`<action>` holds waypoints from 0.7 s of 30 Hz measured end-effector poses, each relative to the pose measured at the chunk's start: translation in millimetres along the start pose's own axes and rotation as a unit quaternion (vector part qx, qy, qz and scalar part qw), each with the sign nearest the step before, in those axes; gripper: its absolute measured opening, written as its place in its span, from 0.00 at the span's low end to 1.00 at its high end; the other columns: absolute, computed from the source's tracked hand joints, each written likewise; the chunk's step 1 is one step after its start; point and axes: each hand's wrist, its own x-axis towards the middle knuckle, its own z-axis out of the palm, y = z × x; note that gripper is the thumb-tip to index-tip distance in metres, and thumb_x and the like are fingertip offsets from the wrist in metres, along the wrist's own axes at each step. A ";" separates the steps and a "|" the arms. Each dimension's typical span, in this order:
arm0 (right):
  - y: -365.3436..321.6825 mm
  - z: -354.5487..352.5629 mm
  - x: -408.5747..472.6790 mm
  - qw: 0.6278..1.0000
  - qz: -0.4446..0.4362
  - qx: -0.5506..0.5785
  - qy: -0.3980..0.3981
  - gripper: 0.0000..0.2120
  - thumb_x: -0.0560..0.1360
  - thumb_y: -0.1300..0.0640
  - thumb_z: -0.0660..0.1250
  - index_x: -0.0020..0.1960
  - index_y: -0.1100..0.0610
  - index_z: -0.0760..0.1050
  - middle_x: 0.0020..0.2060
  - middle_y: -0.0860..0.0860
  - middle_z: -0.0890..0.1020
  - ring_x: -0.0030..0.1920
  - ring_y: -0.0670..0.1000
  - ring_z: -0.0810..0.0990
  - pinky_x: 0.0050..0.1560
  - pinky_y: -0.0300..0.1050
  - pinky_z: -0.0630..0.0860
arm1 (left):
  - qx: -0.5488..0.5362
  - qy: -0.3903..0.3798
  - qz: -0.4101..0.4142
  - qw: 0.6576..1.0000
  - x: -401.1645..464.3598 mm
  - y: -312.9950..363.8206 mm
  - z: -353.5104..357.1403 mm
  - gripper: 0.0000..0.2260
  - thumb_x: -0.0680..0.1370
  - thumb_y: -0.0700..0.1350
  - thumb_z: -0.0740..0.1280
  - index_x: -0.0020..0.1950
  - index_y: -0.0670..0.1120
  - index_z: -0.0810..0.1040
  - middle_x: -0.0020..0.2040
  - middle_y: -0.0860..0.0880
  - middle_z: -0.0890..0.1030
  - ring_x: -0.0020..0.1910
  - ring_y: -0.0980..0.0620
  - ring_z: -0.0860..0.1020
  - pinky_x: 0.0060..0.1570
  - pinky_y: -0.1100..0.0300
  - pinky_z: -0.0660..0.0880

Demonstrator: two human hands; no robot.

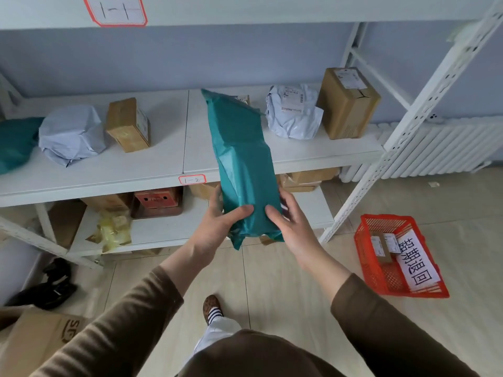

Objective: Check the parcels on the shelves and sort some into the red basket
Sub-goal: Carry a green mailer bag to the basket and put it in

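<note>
Head view: both hands hold a long teal parcel point(245, 164) up in front of the middle shelf point(163, 161), its far end tilted toward 12 o'clock. The left hand point(217, 224) grips its near end from 9 o'clock, thumb laid over the top; the right hand point(288, 221) holds it from 3 o'clock, thumb on top and fingers behind. No label shows on the upward face, so I judge the check of this one is unfinished. The red basket point(400, 254) sits on the floor at 4 o'clock, well apart from the hands, and already holds what looks like one or two small labelled parcels beside a paper sign, so some sorting seems done. Left on the shelf are a brown box point(128, 125) and a grey bag point(70, 134) toward 10 o'clock, a second grey bag point(294, 112) and a taller box point(348, 102) toward 1 o'clock, and another teal bag point(13, 142) at the 9 o'clock edge. More boxes lie on the lower shelf point(163, 227). Most of the job looks to remain.
</note>
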 end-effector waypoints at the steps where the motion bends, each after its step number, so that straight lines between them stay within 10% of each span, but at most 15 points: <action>1: -2.0 0.1 -0.1 0.999 -0.021 -0.030 0.008 0.27 0.83 0.51 0.67 0.79 0.43 0.62 0.73 0.43 0.73 0.71 0.46 0.74 0.58 0.36 0.79 | 0.030 0.024 0.017 0.999 1.7 -0.8 3.4 0.34 0.75 0.46 0.78 0.77 0.55 0.66 0.64 0.48 0.82 0.62 0.44 0.83 0.52 0.53 0.84; 7: -22.2 3.4 7.0 0.998 0.025 0.055 -0.013 0.28 0.81 0.42 0.67 0.78 0.39 0.62 0.69 0.41 0.77 0.66 0.45 0.79 0.61 0.44 0.79 | 0.293 0.050 0.142 0.944 -3.1 -3.3 20.7 0.51 0.67 0.64 0.80 0.83 0.58 0.57 0.71 0.55 0.68 0.70 0.53 0.72 0.66 0.51 0.79; 13: -16.7 -23.7 9.0 0.908 0.184 0.371 -0.058 0.21 0.83 0.45 0.63 0.68 0.57 0.79 0.65 0.58 0.82 0.62 0.60 0.82 0.69 0.61 0.73 | 0.090 0.083 0.179 0.976 -6.1 14.3 18.5 0.24 0.76 0.51 0.74 0.72 0.53 0.78 0.60 0.49 0.80 0.57 0.52 0.79 0.66 0.44 0.78; 16: -3.4 -28.4 9.0 0.885 0.153 0.428 -0.100 0.26 0.74 0.49 0.75 0.69 0.59 0.78 0.70 0.62 0.75 0.68 0.65 0.74 0.76 0.68 0.60 | 0.047 0.071 0.111 0.990 1.2 15.7 9.0 0.29 0.72 0.58 0.76 0.72 0.55 0.75 0.64 0.48 0.81 0.65 0.49 0.79 0.70 0.43 0.75; 21: -1.6 -26.5 11.7 0.870 0.163 0.455 -0.102 0.25 0.61 0.55 0.84 0.56 0.60 0.84 0.55 0.60 0.83 0.53 0.61 0.83 0.54 0.57 0.82 | 0.034 -0.047 0.039 0.998 -2.1 7.2 14.3 0.25 0.78 0.55 0.70 0.76 0.56 0.74 0.69 0.54 0.81 0.69 0.51 0.80 0.68 0.46 0.76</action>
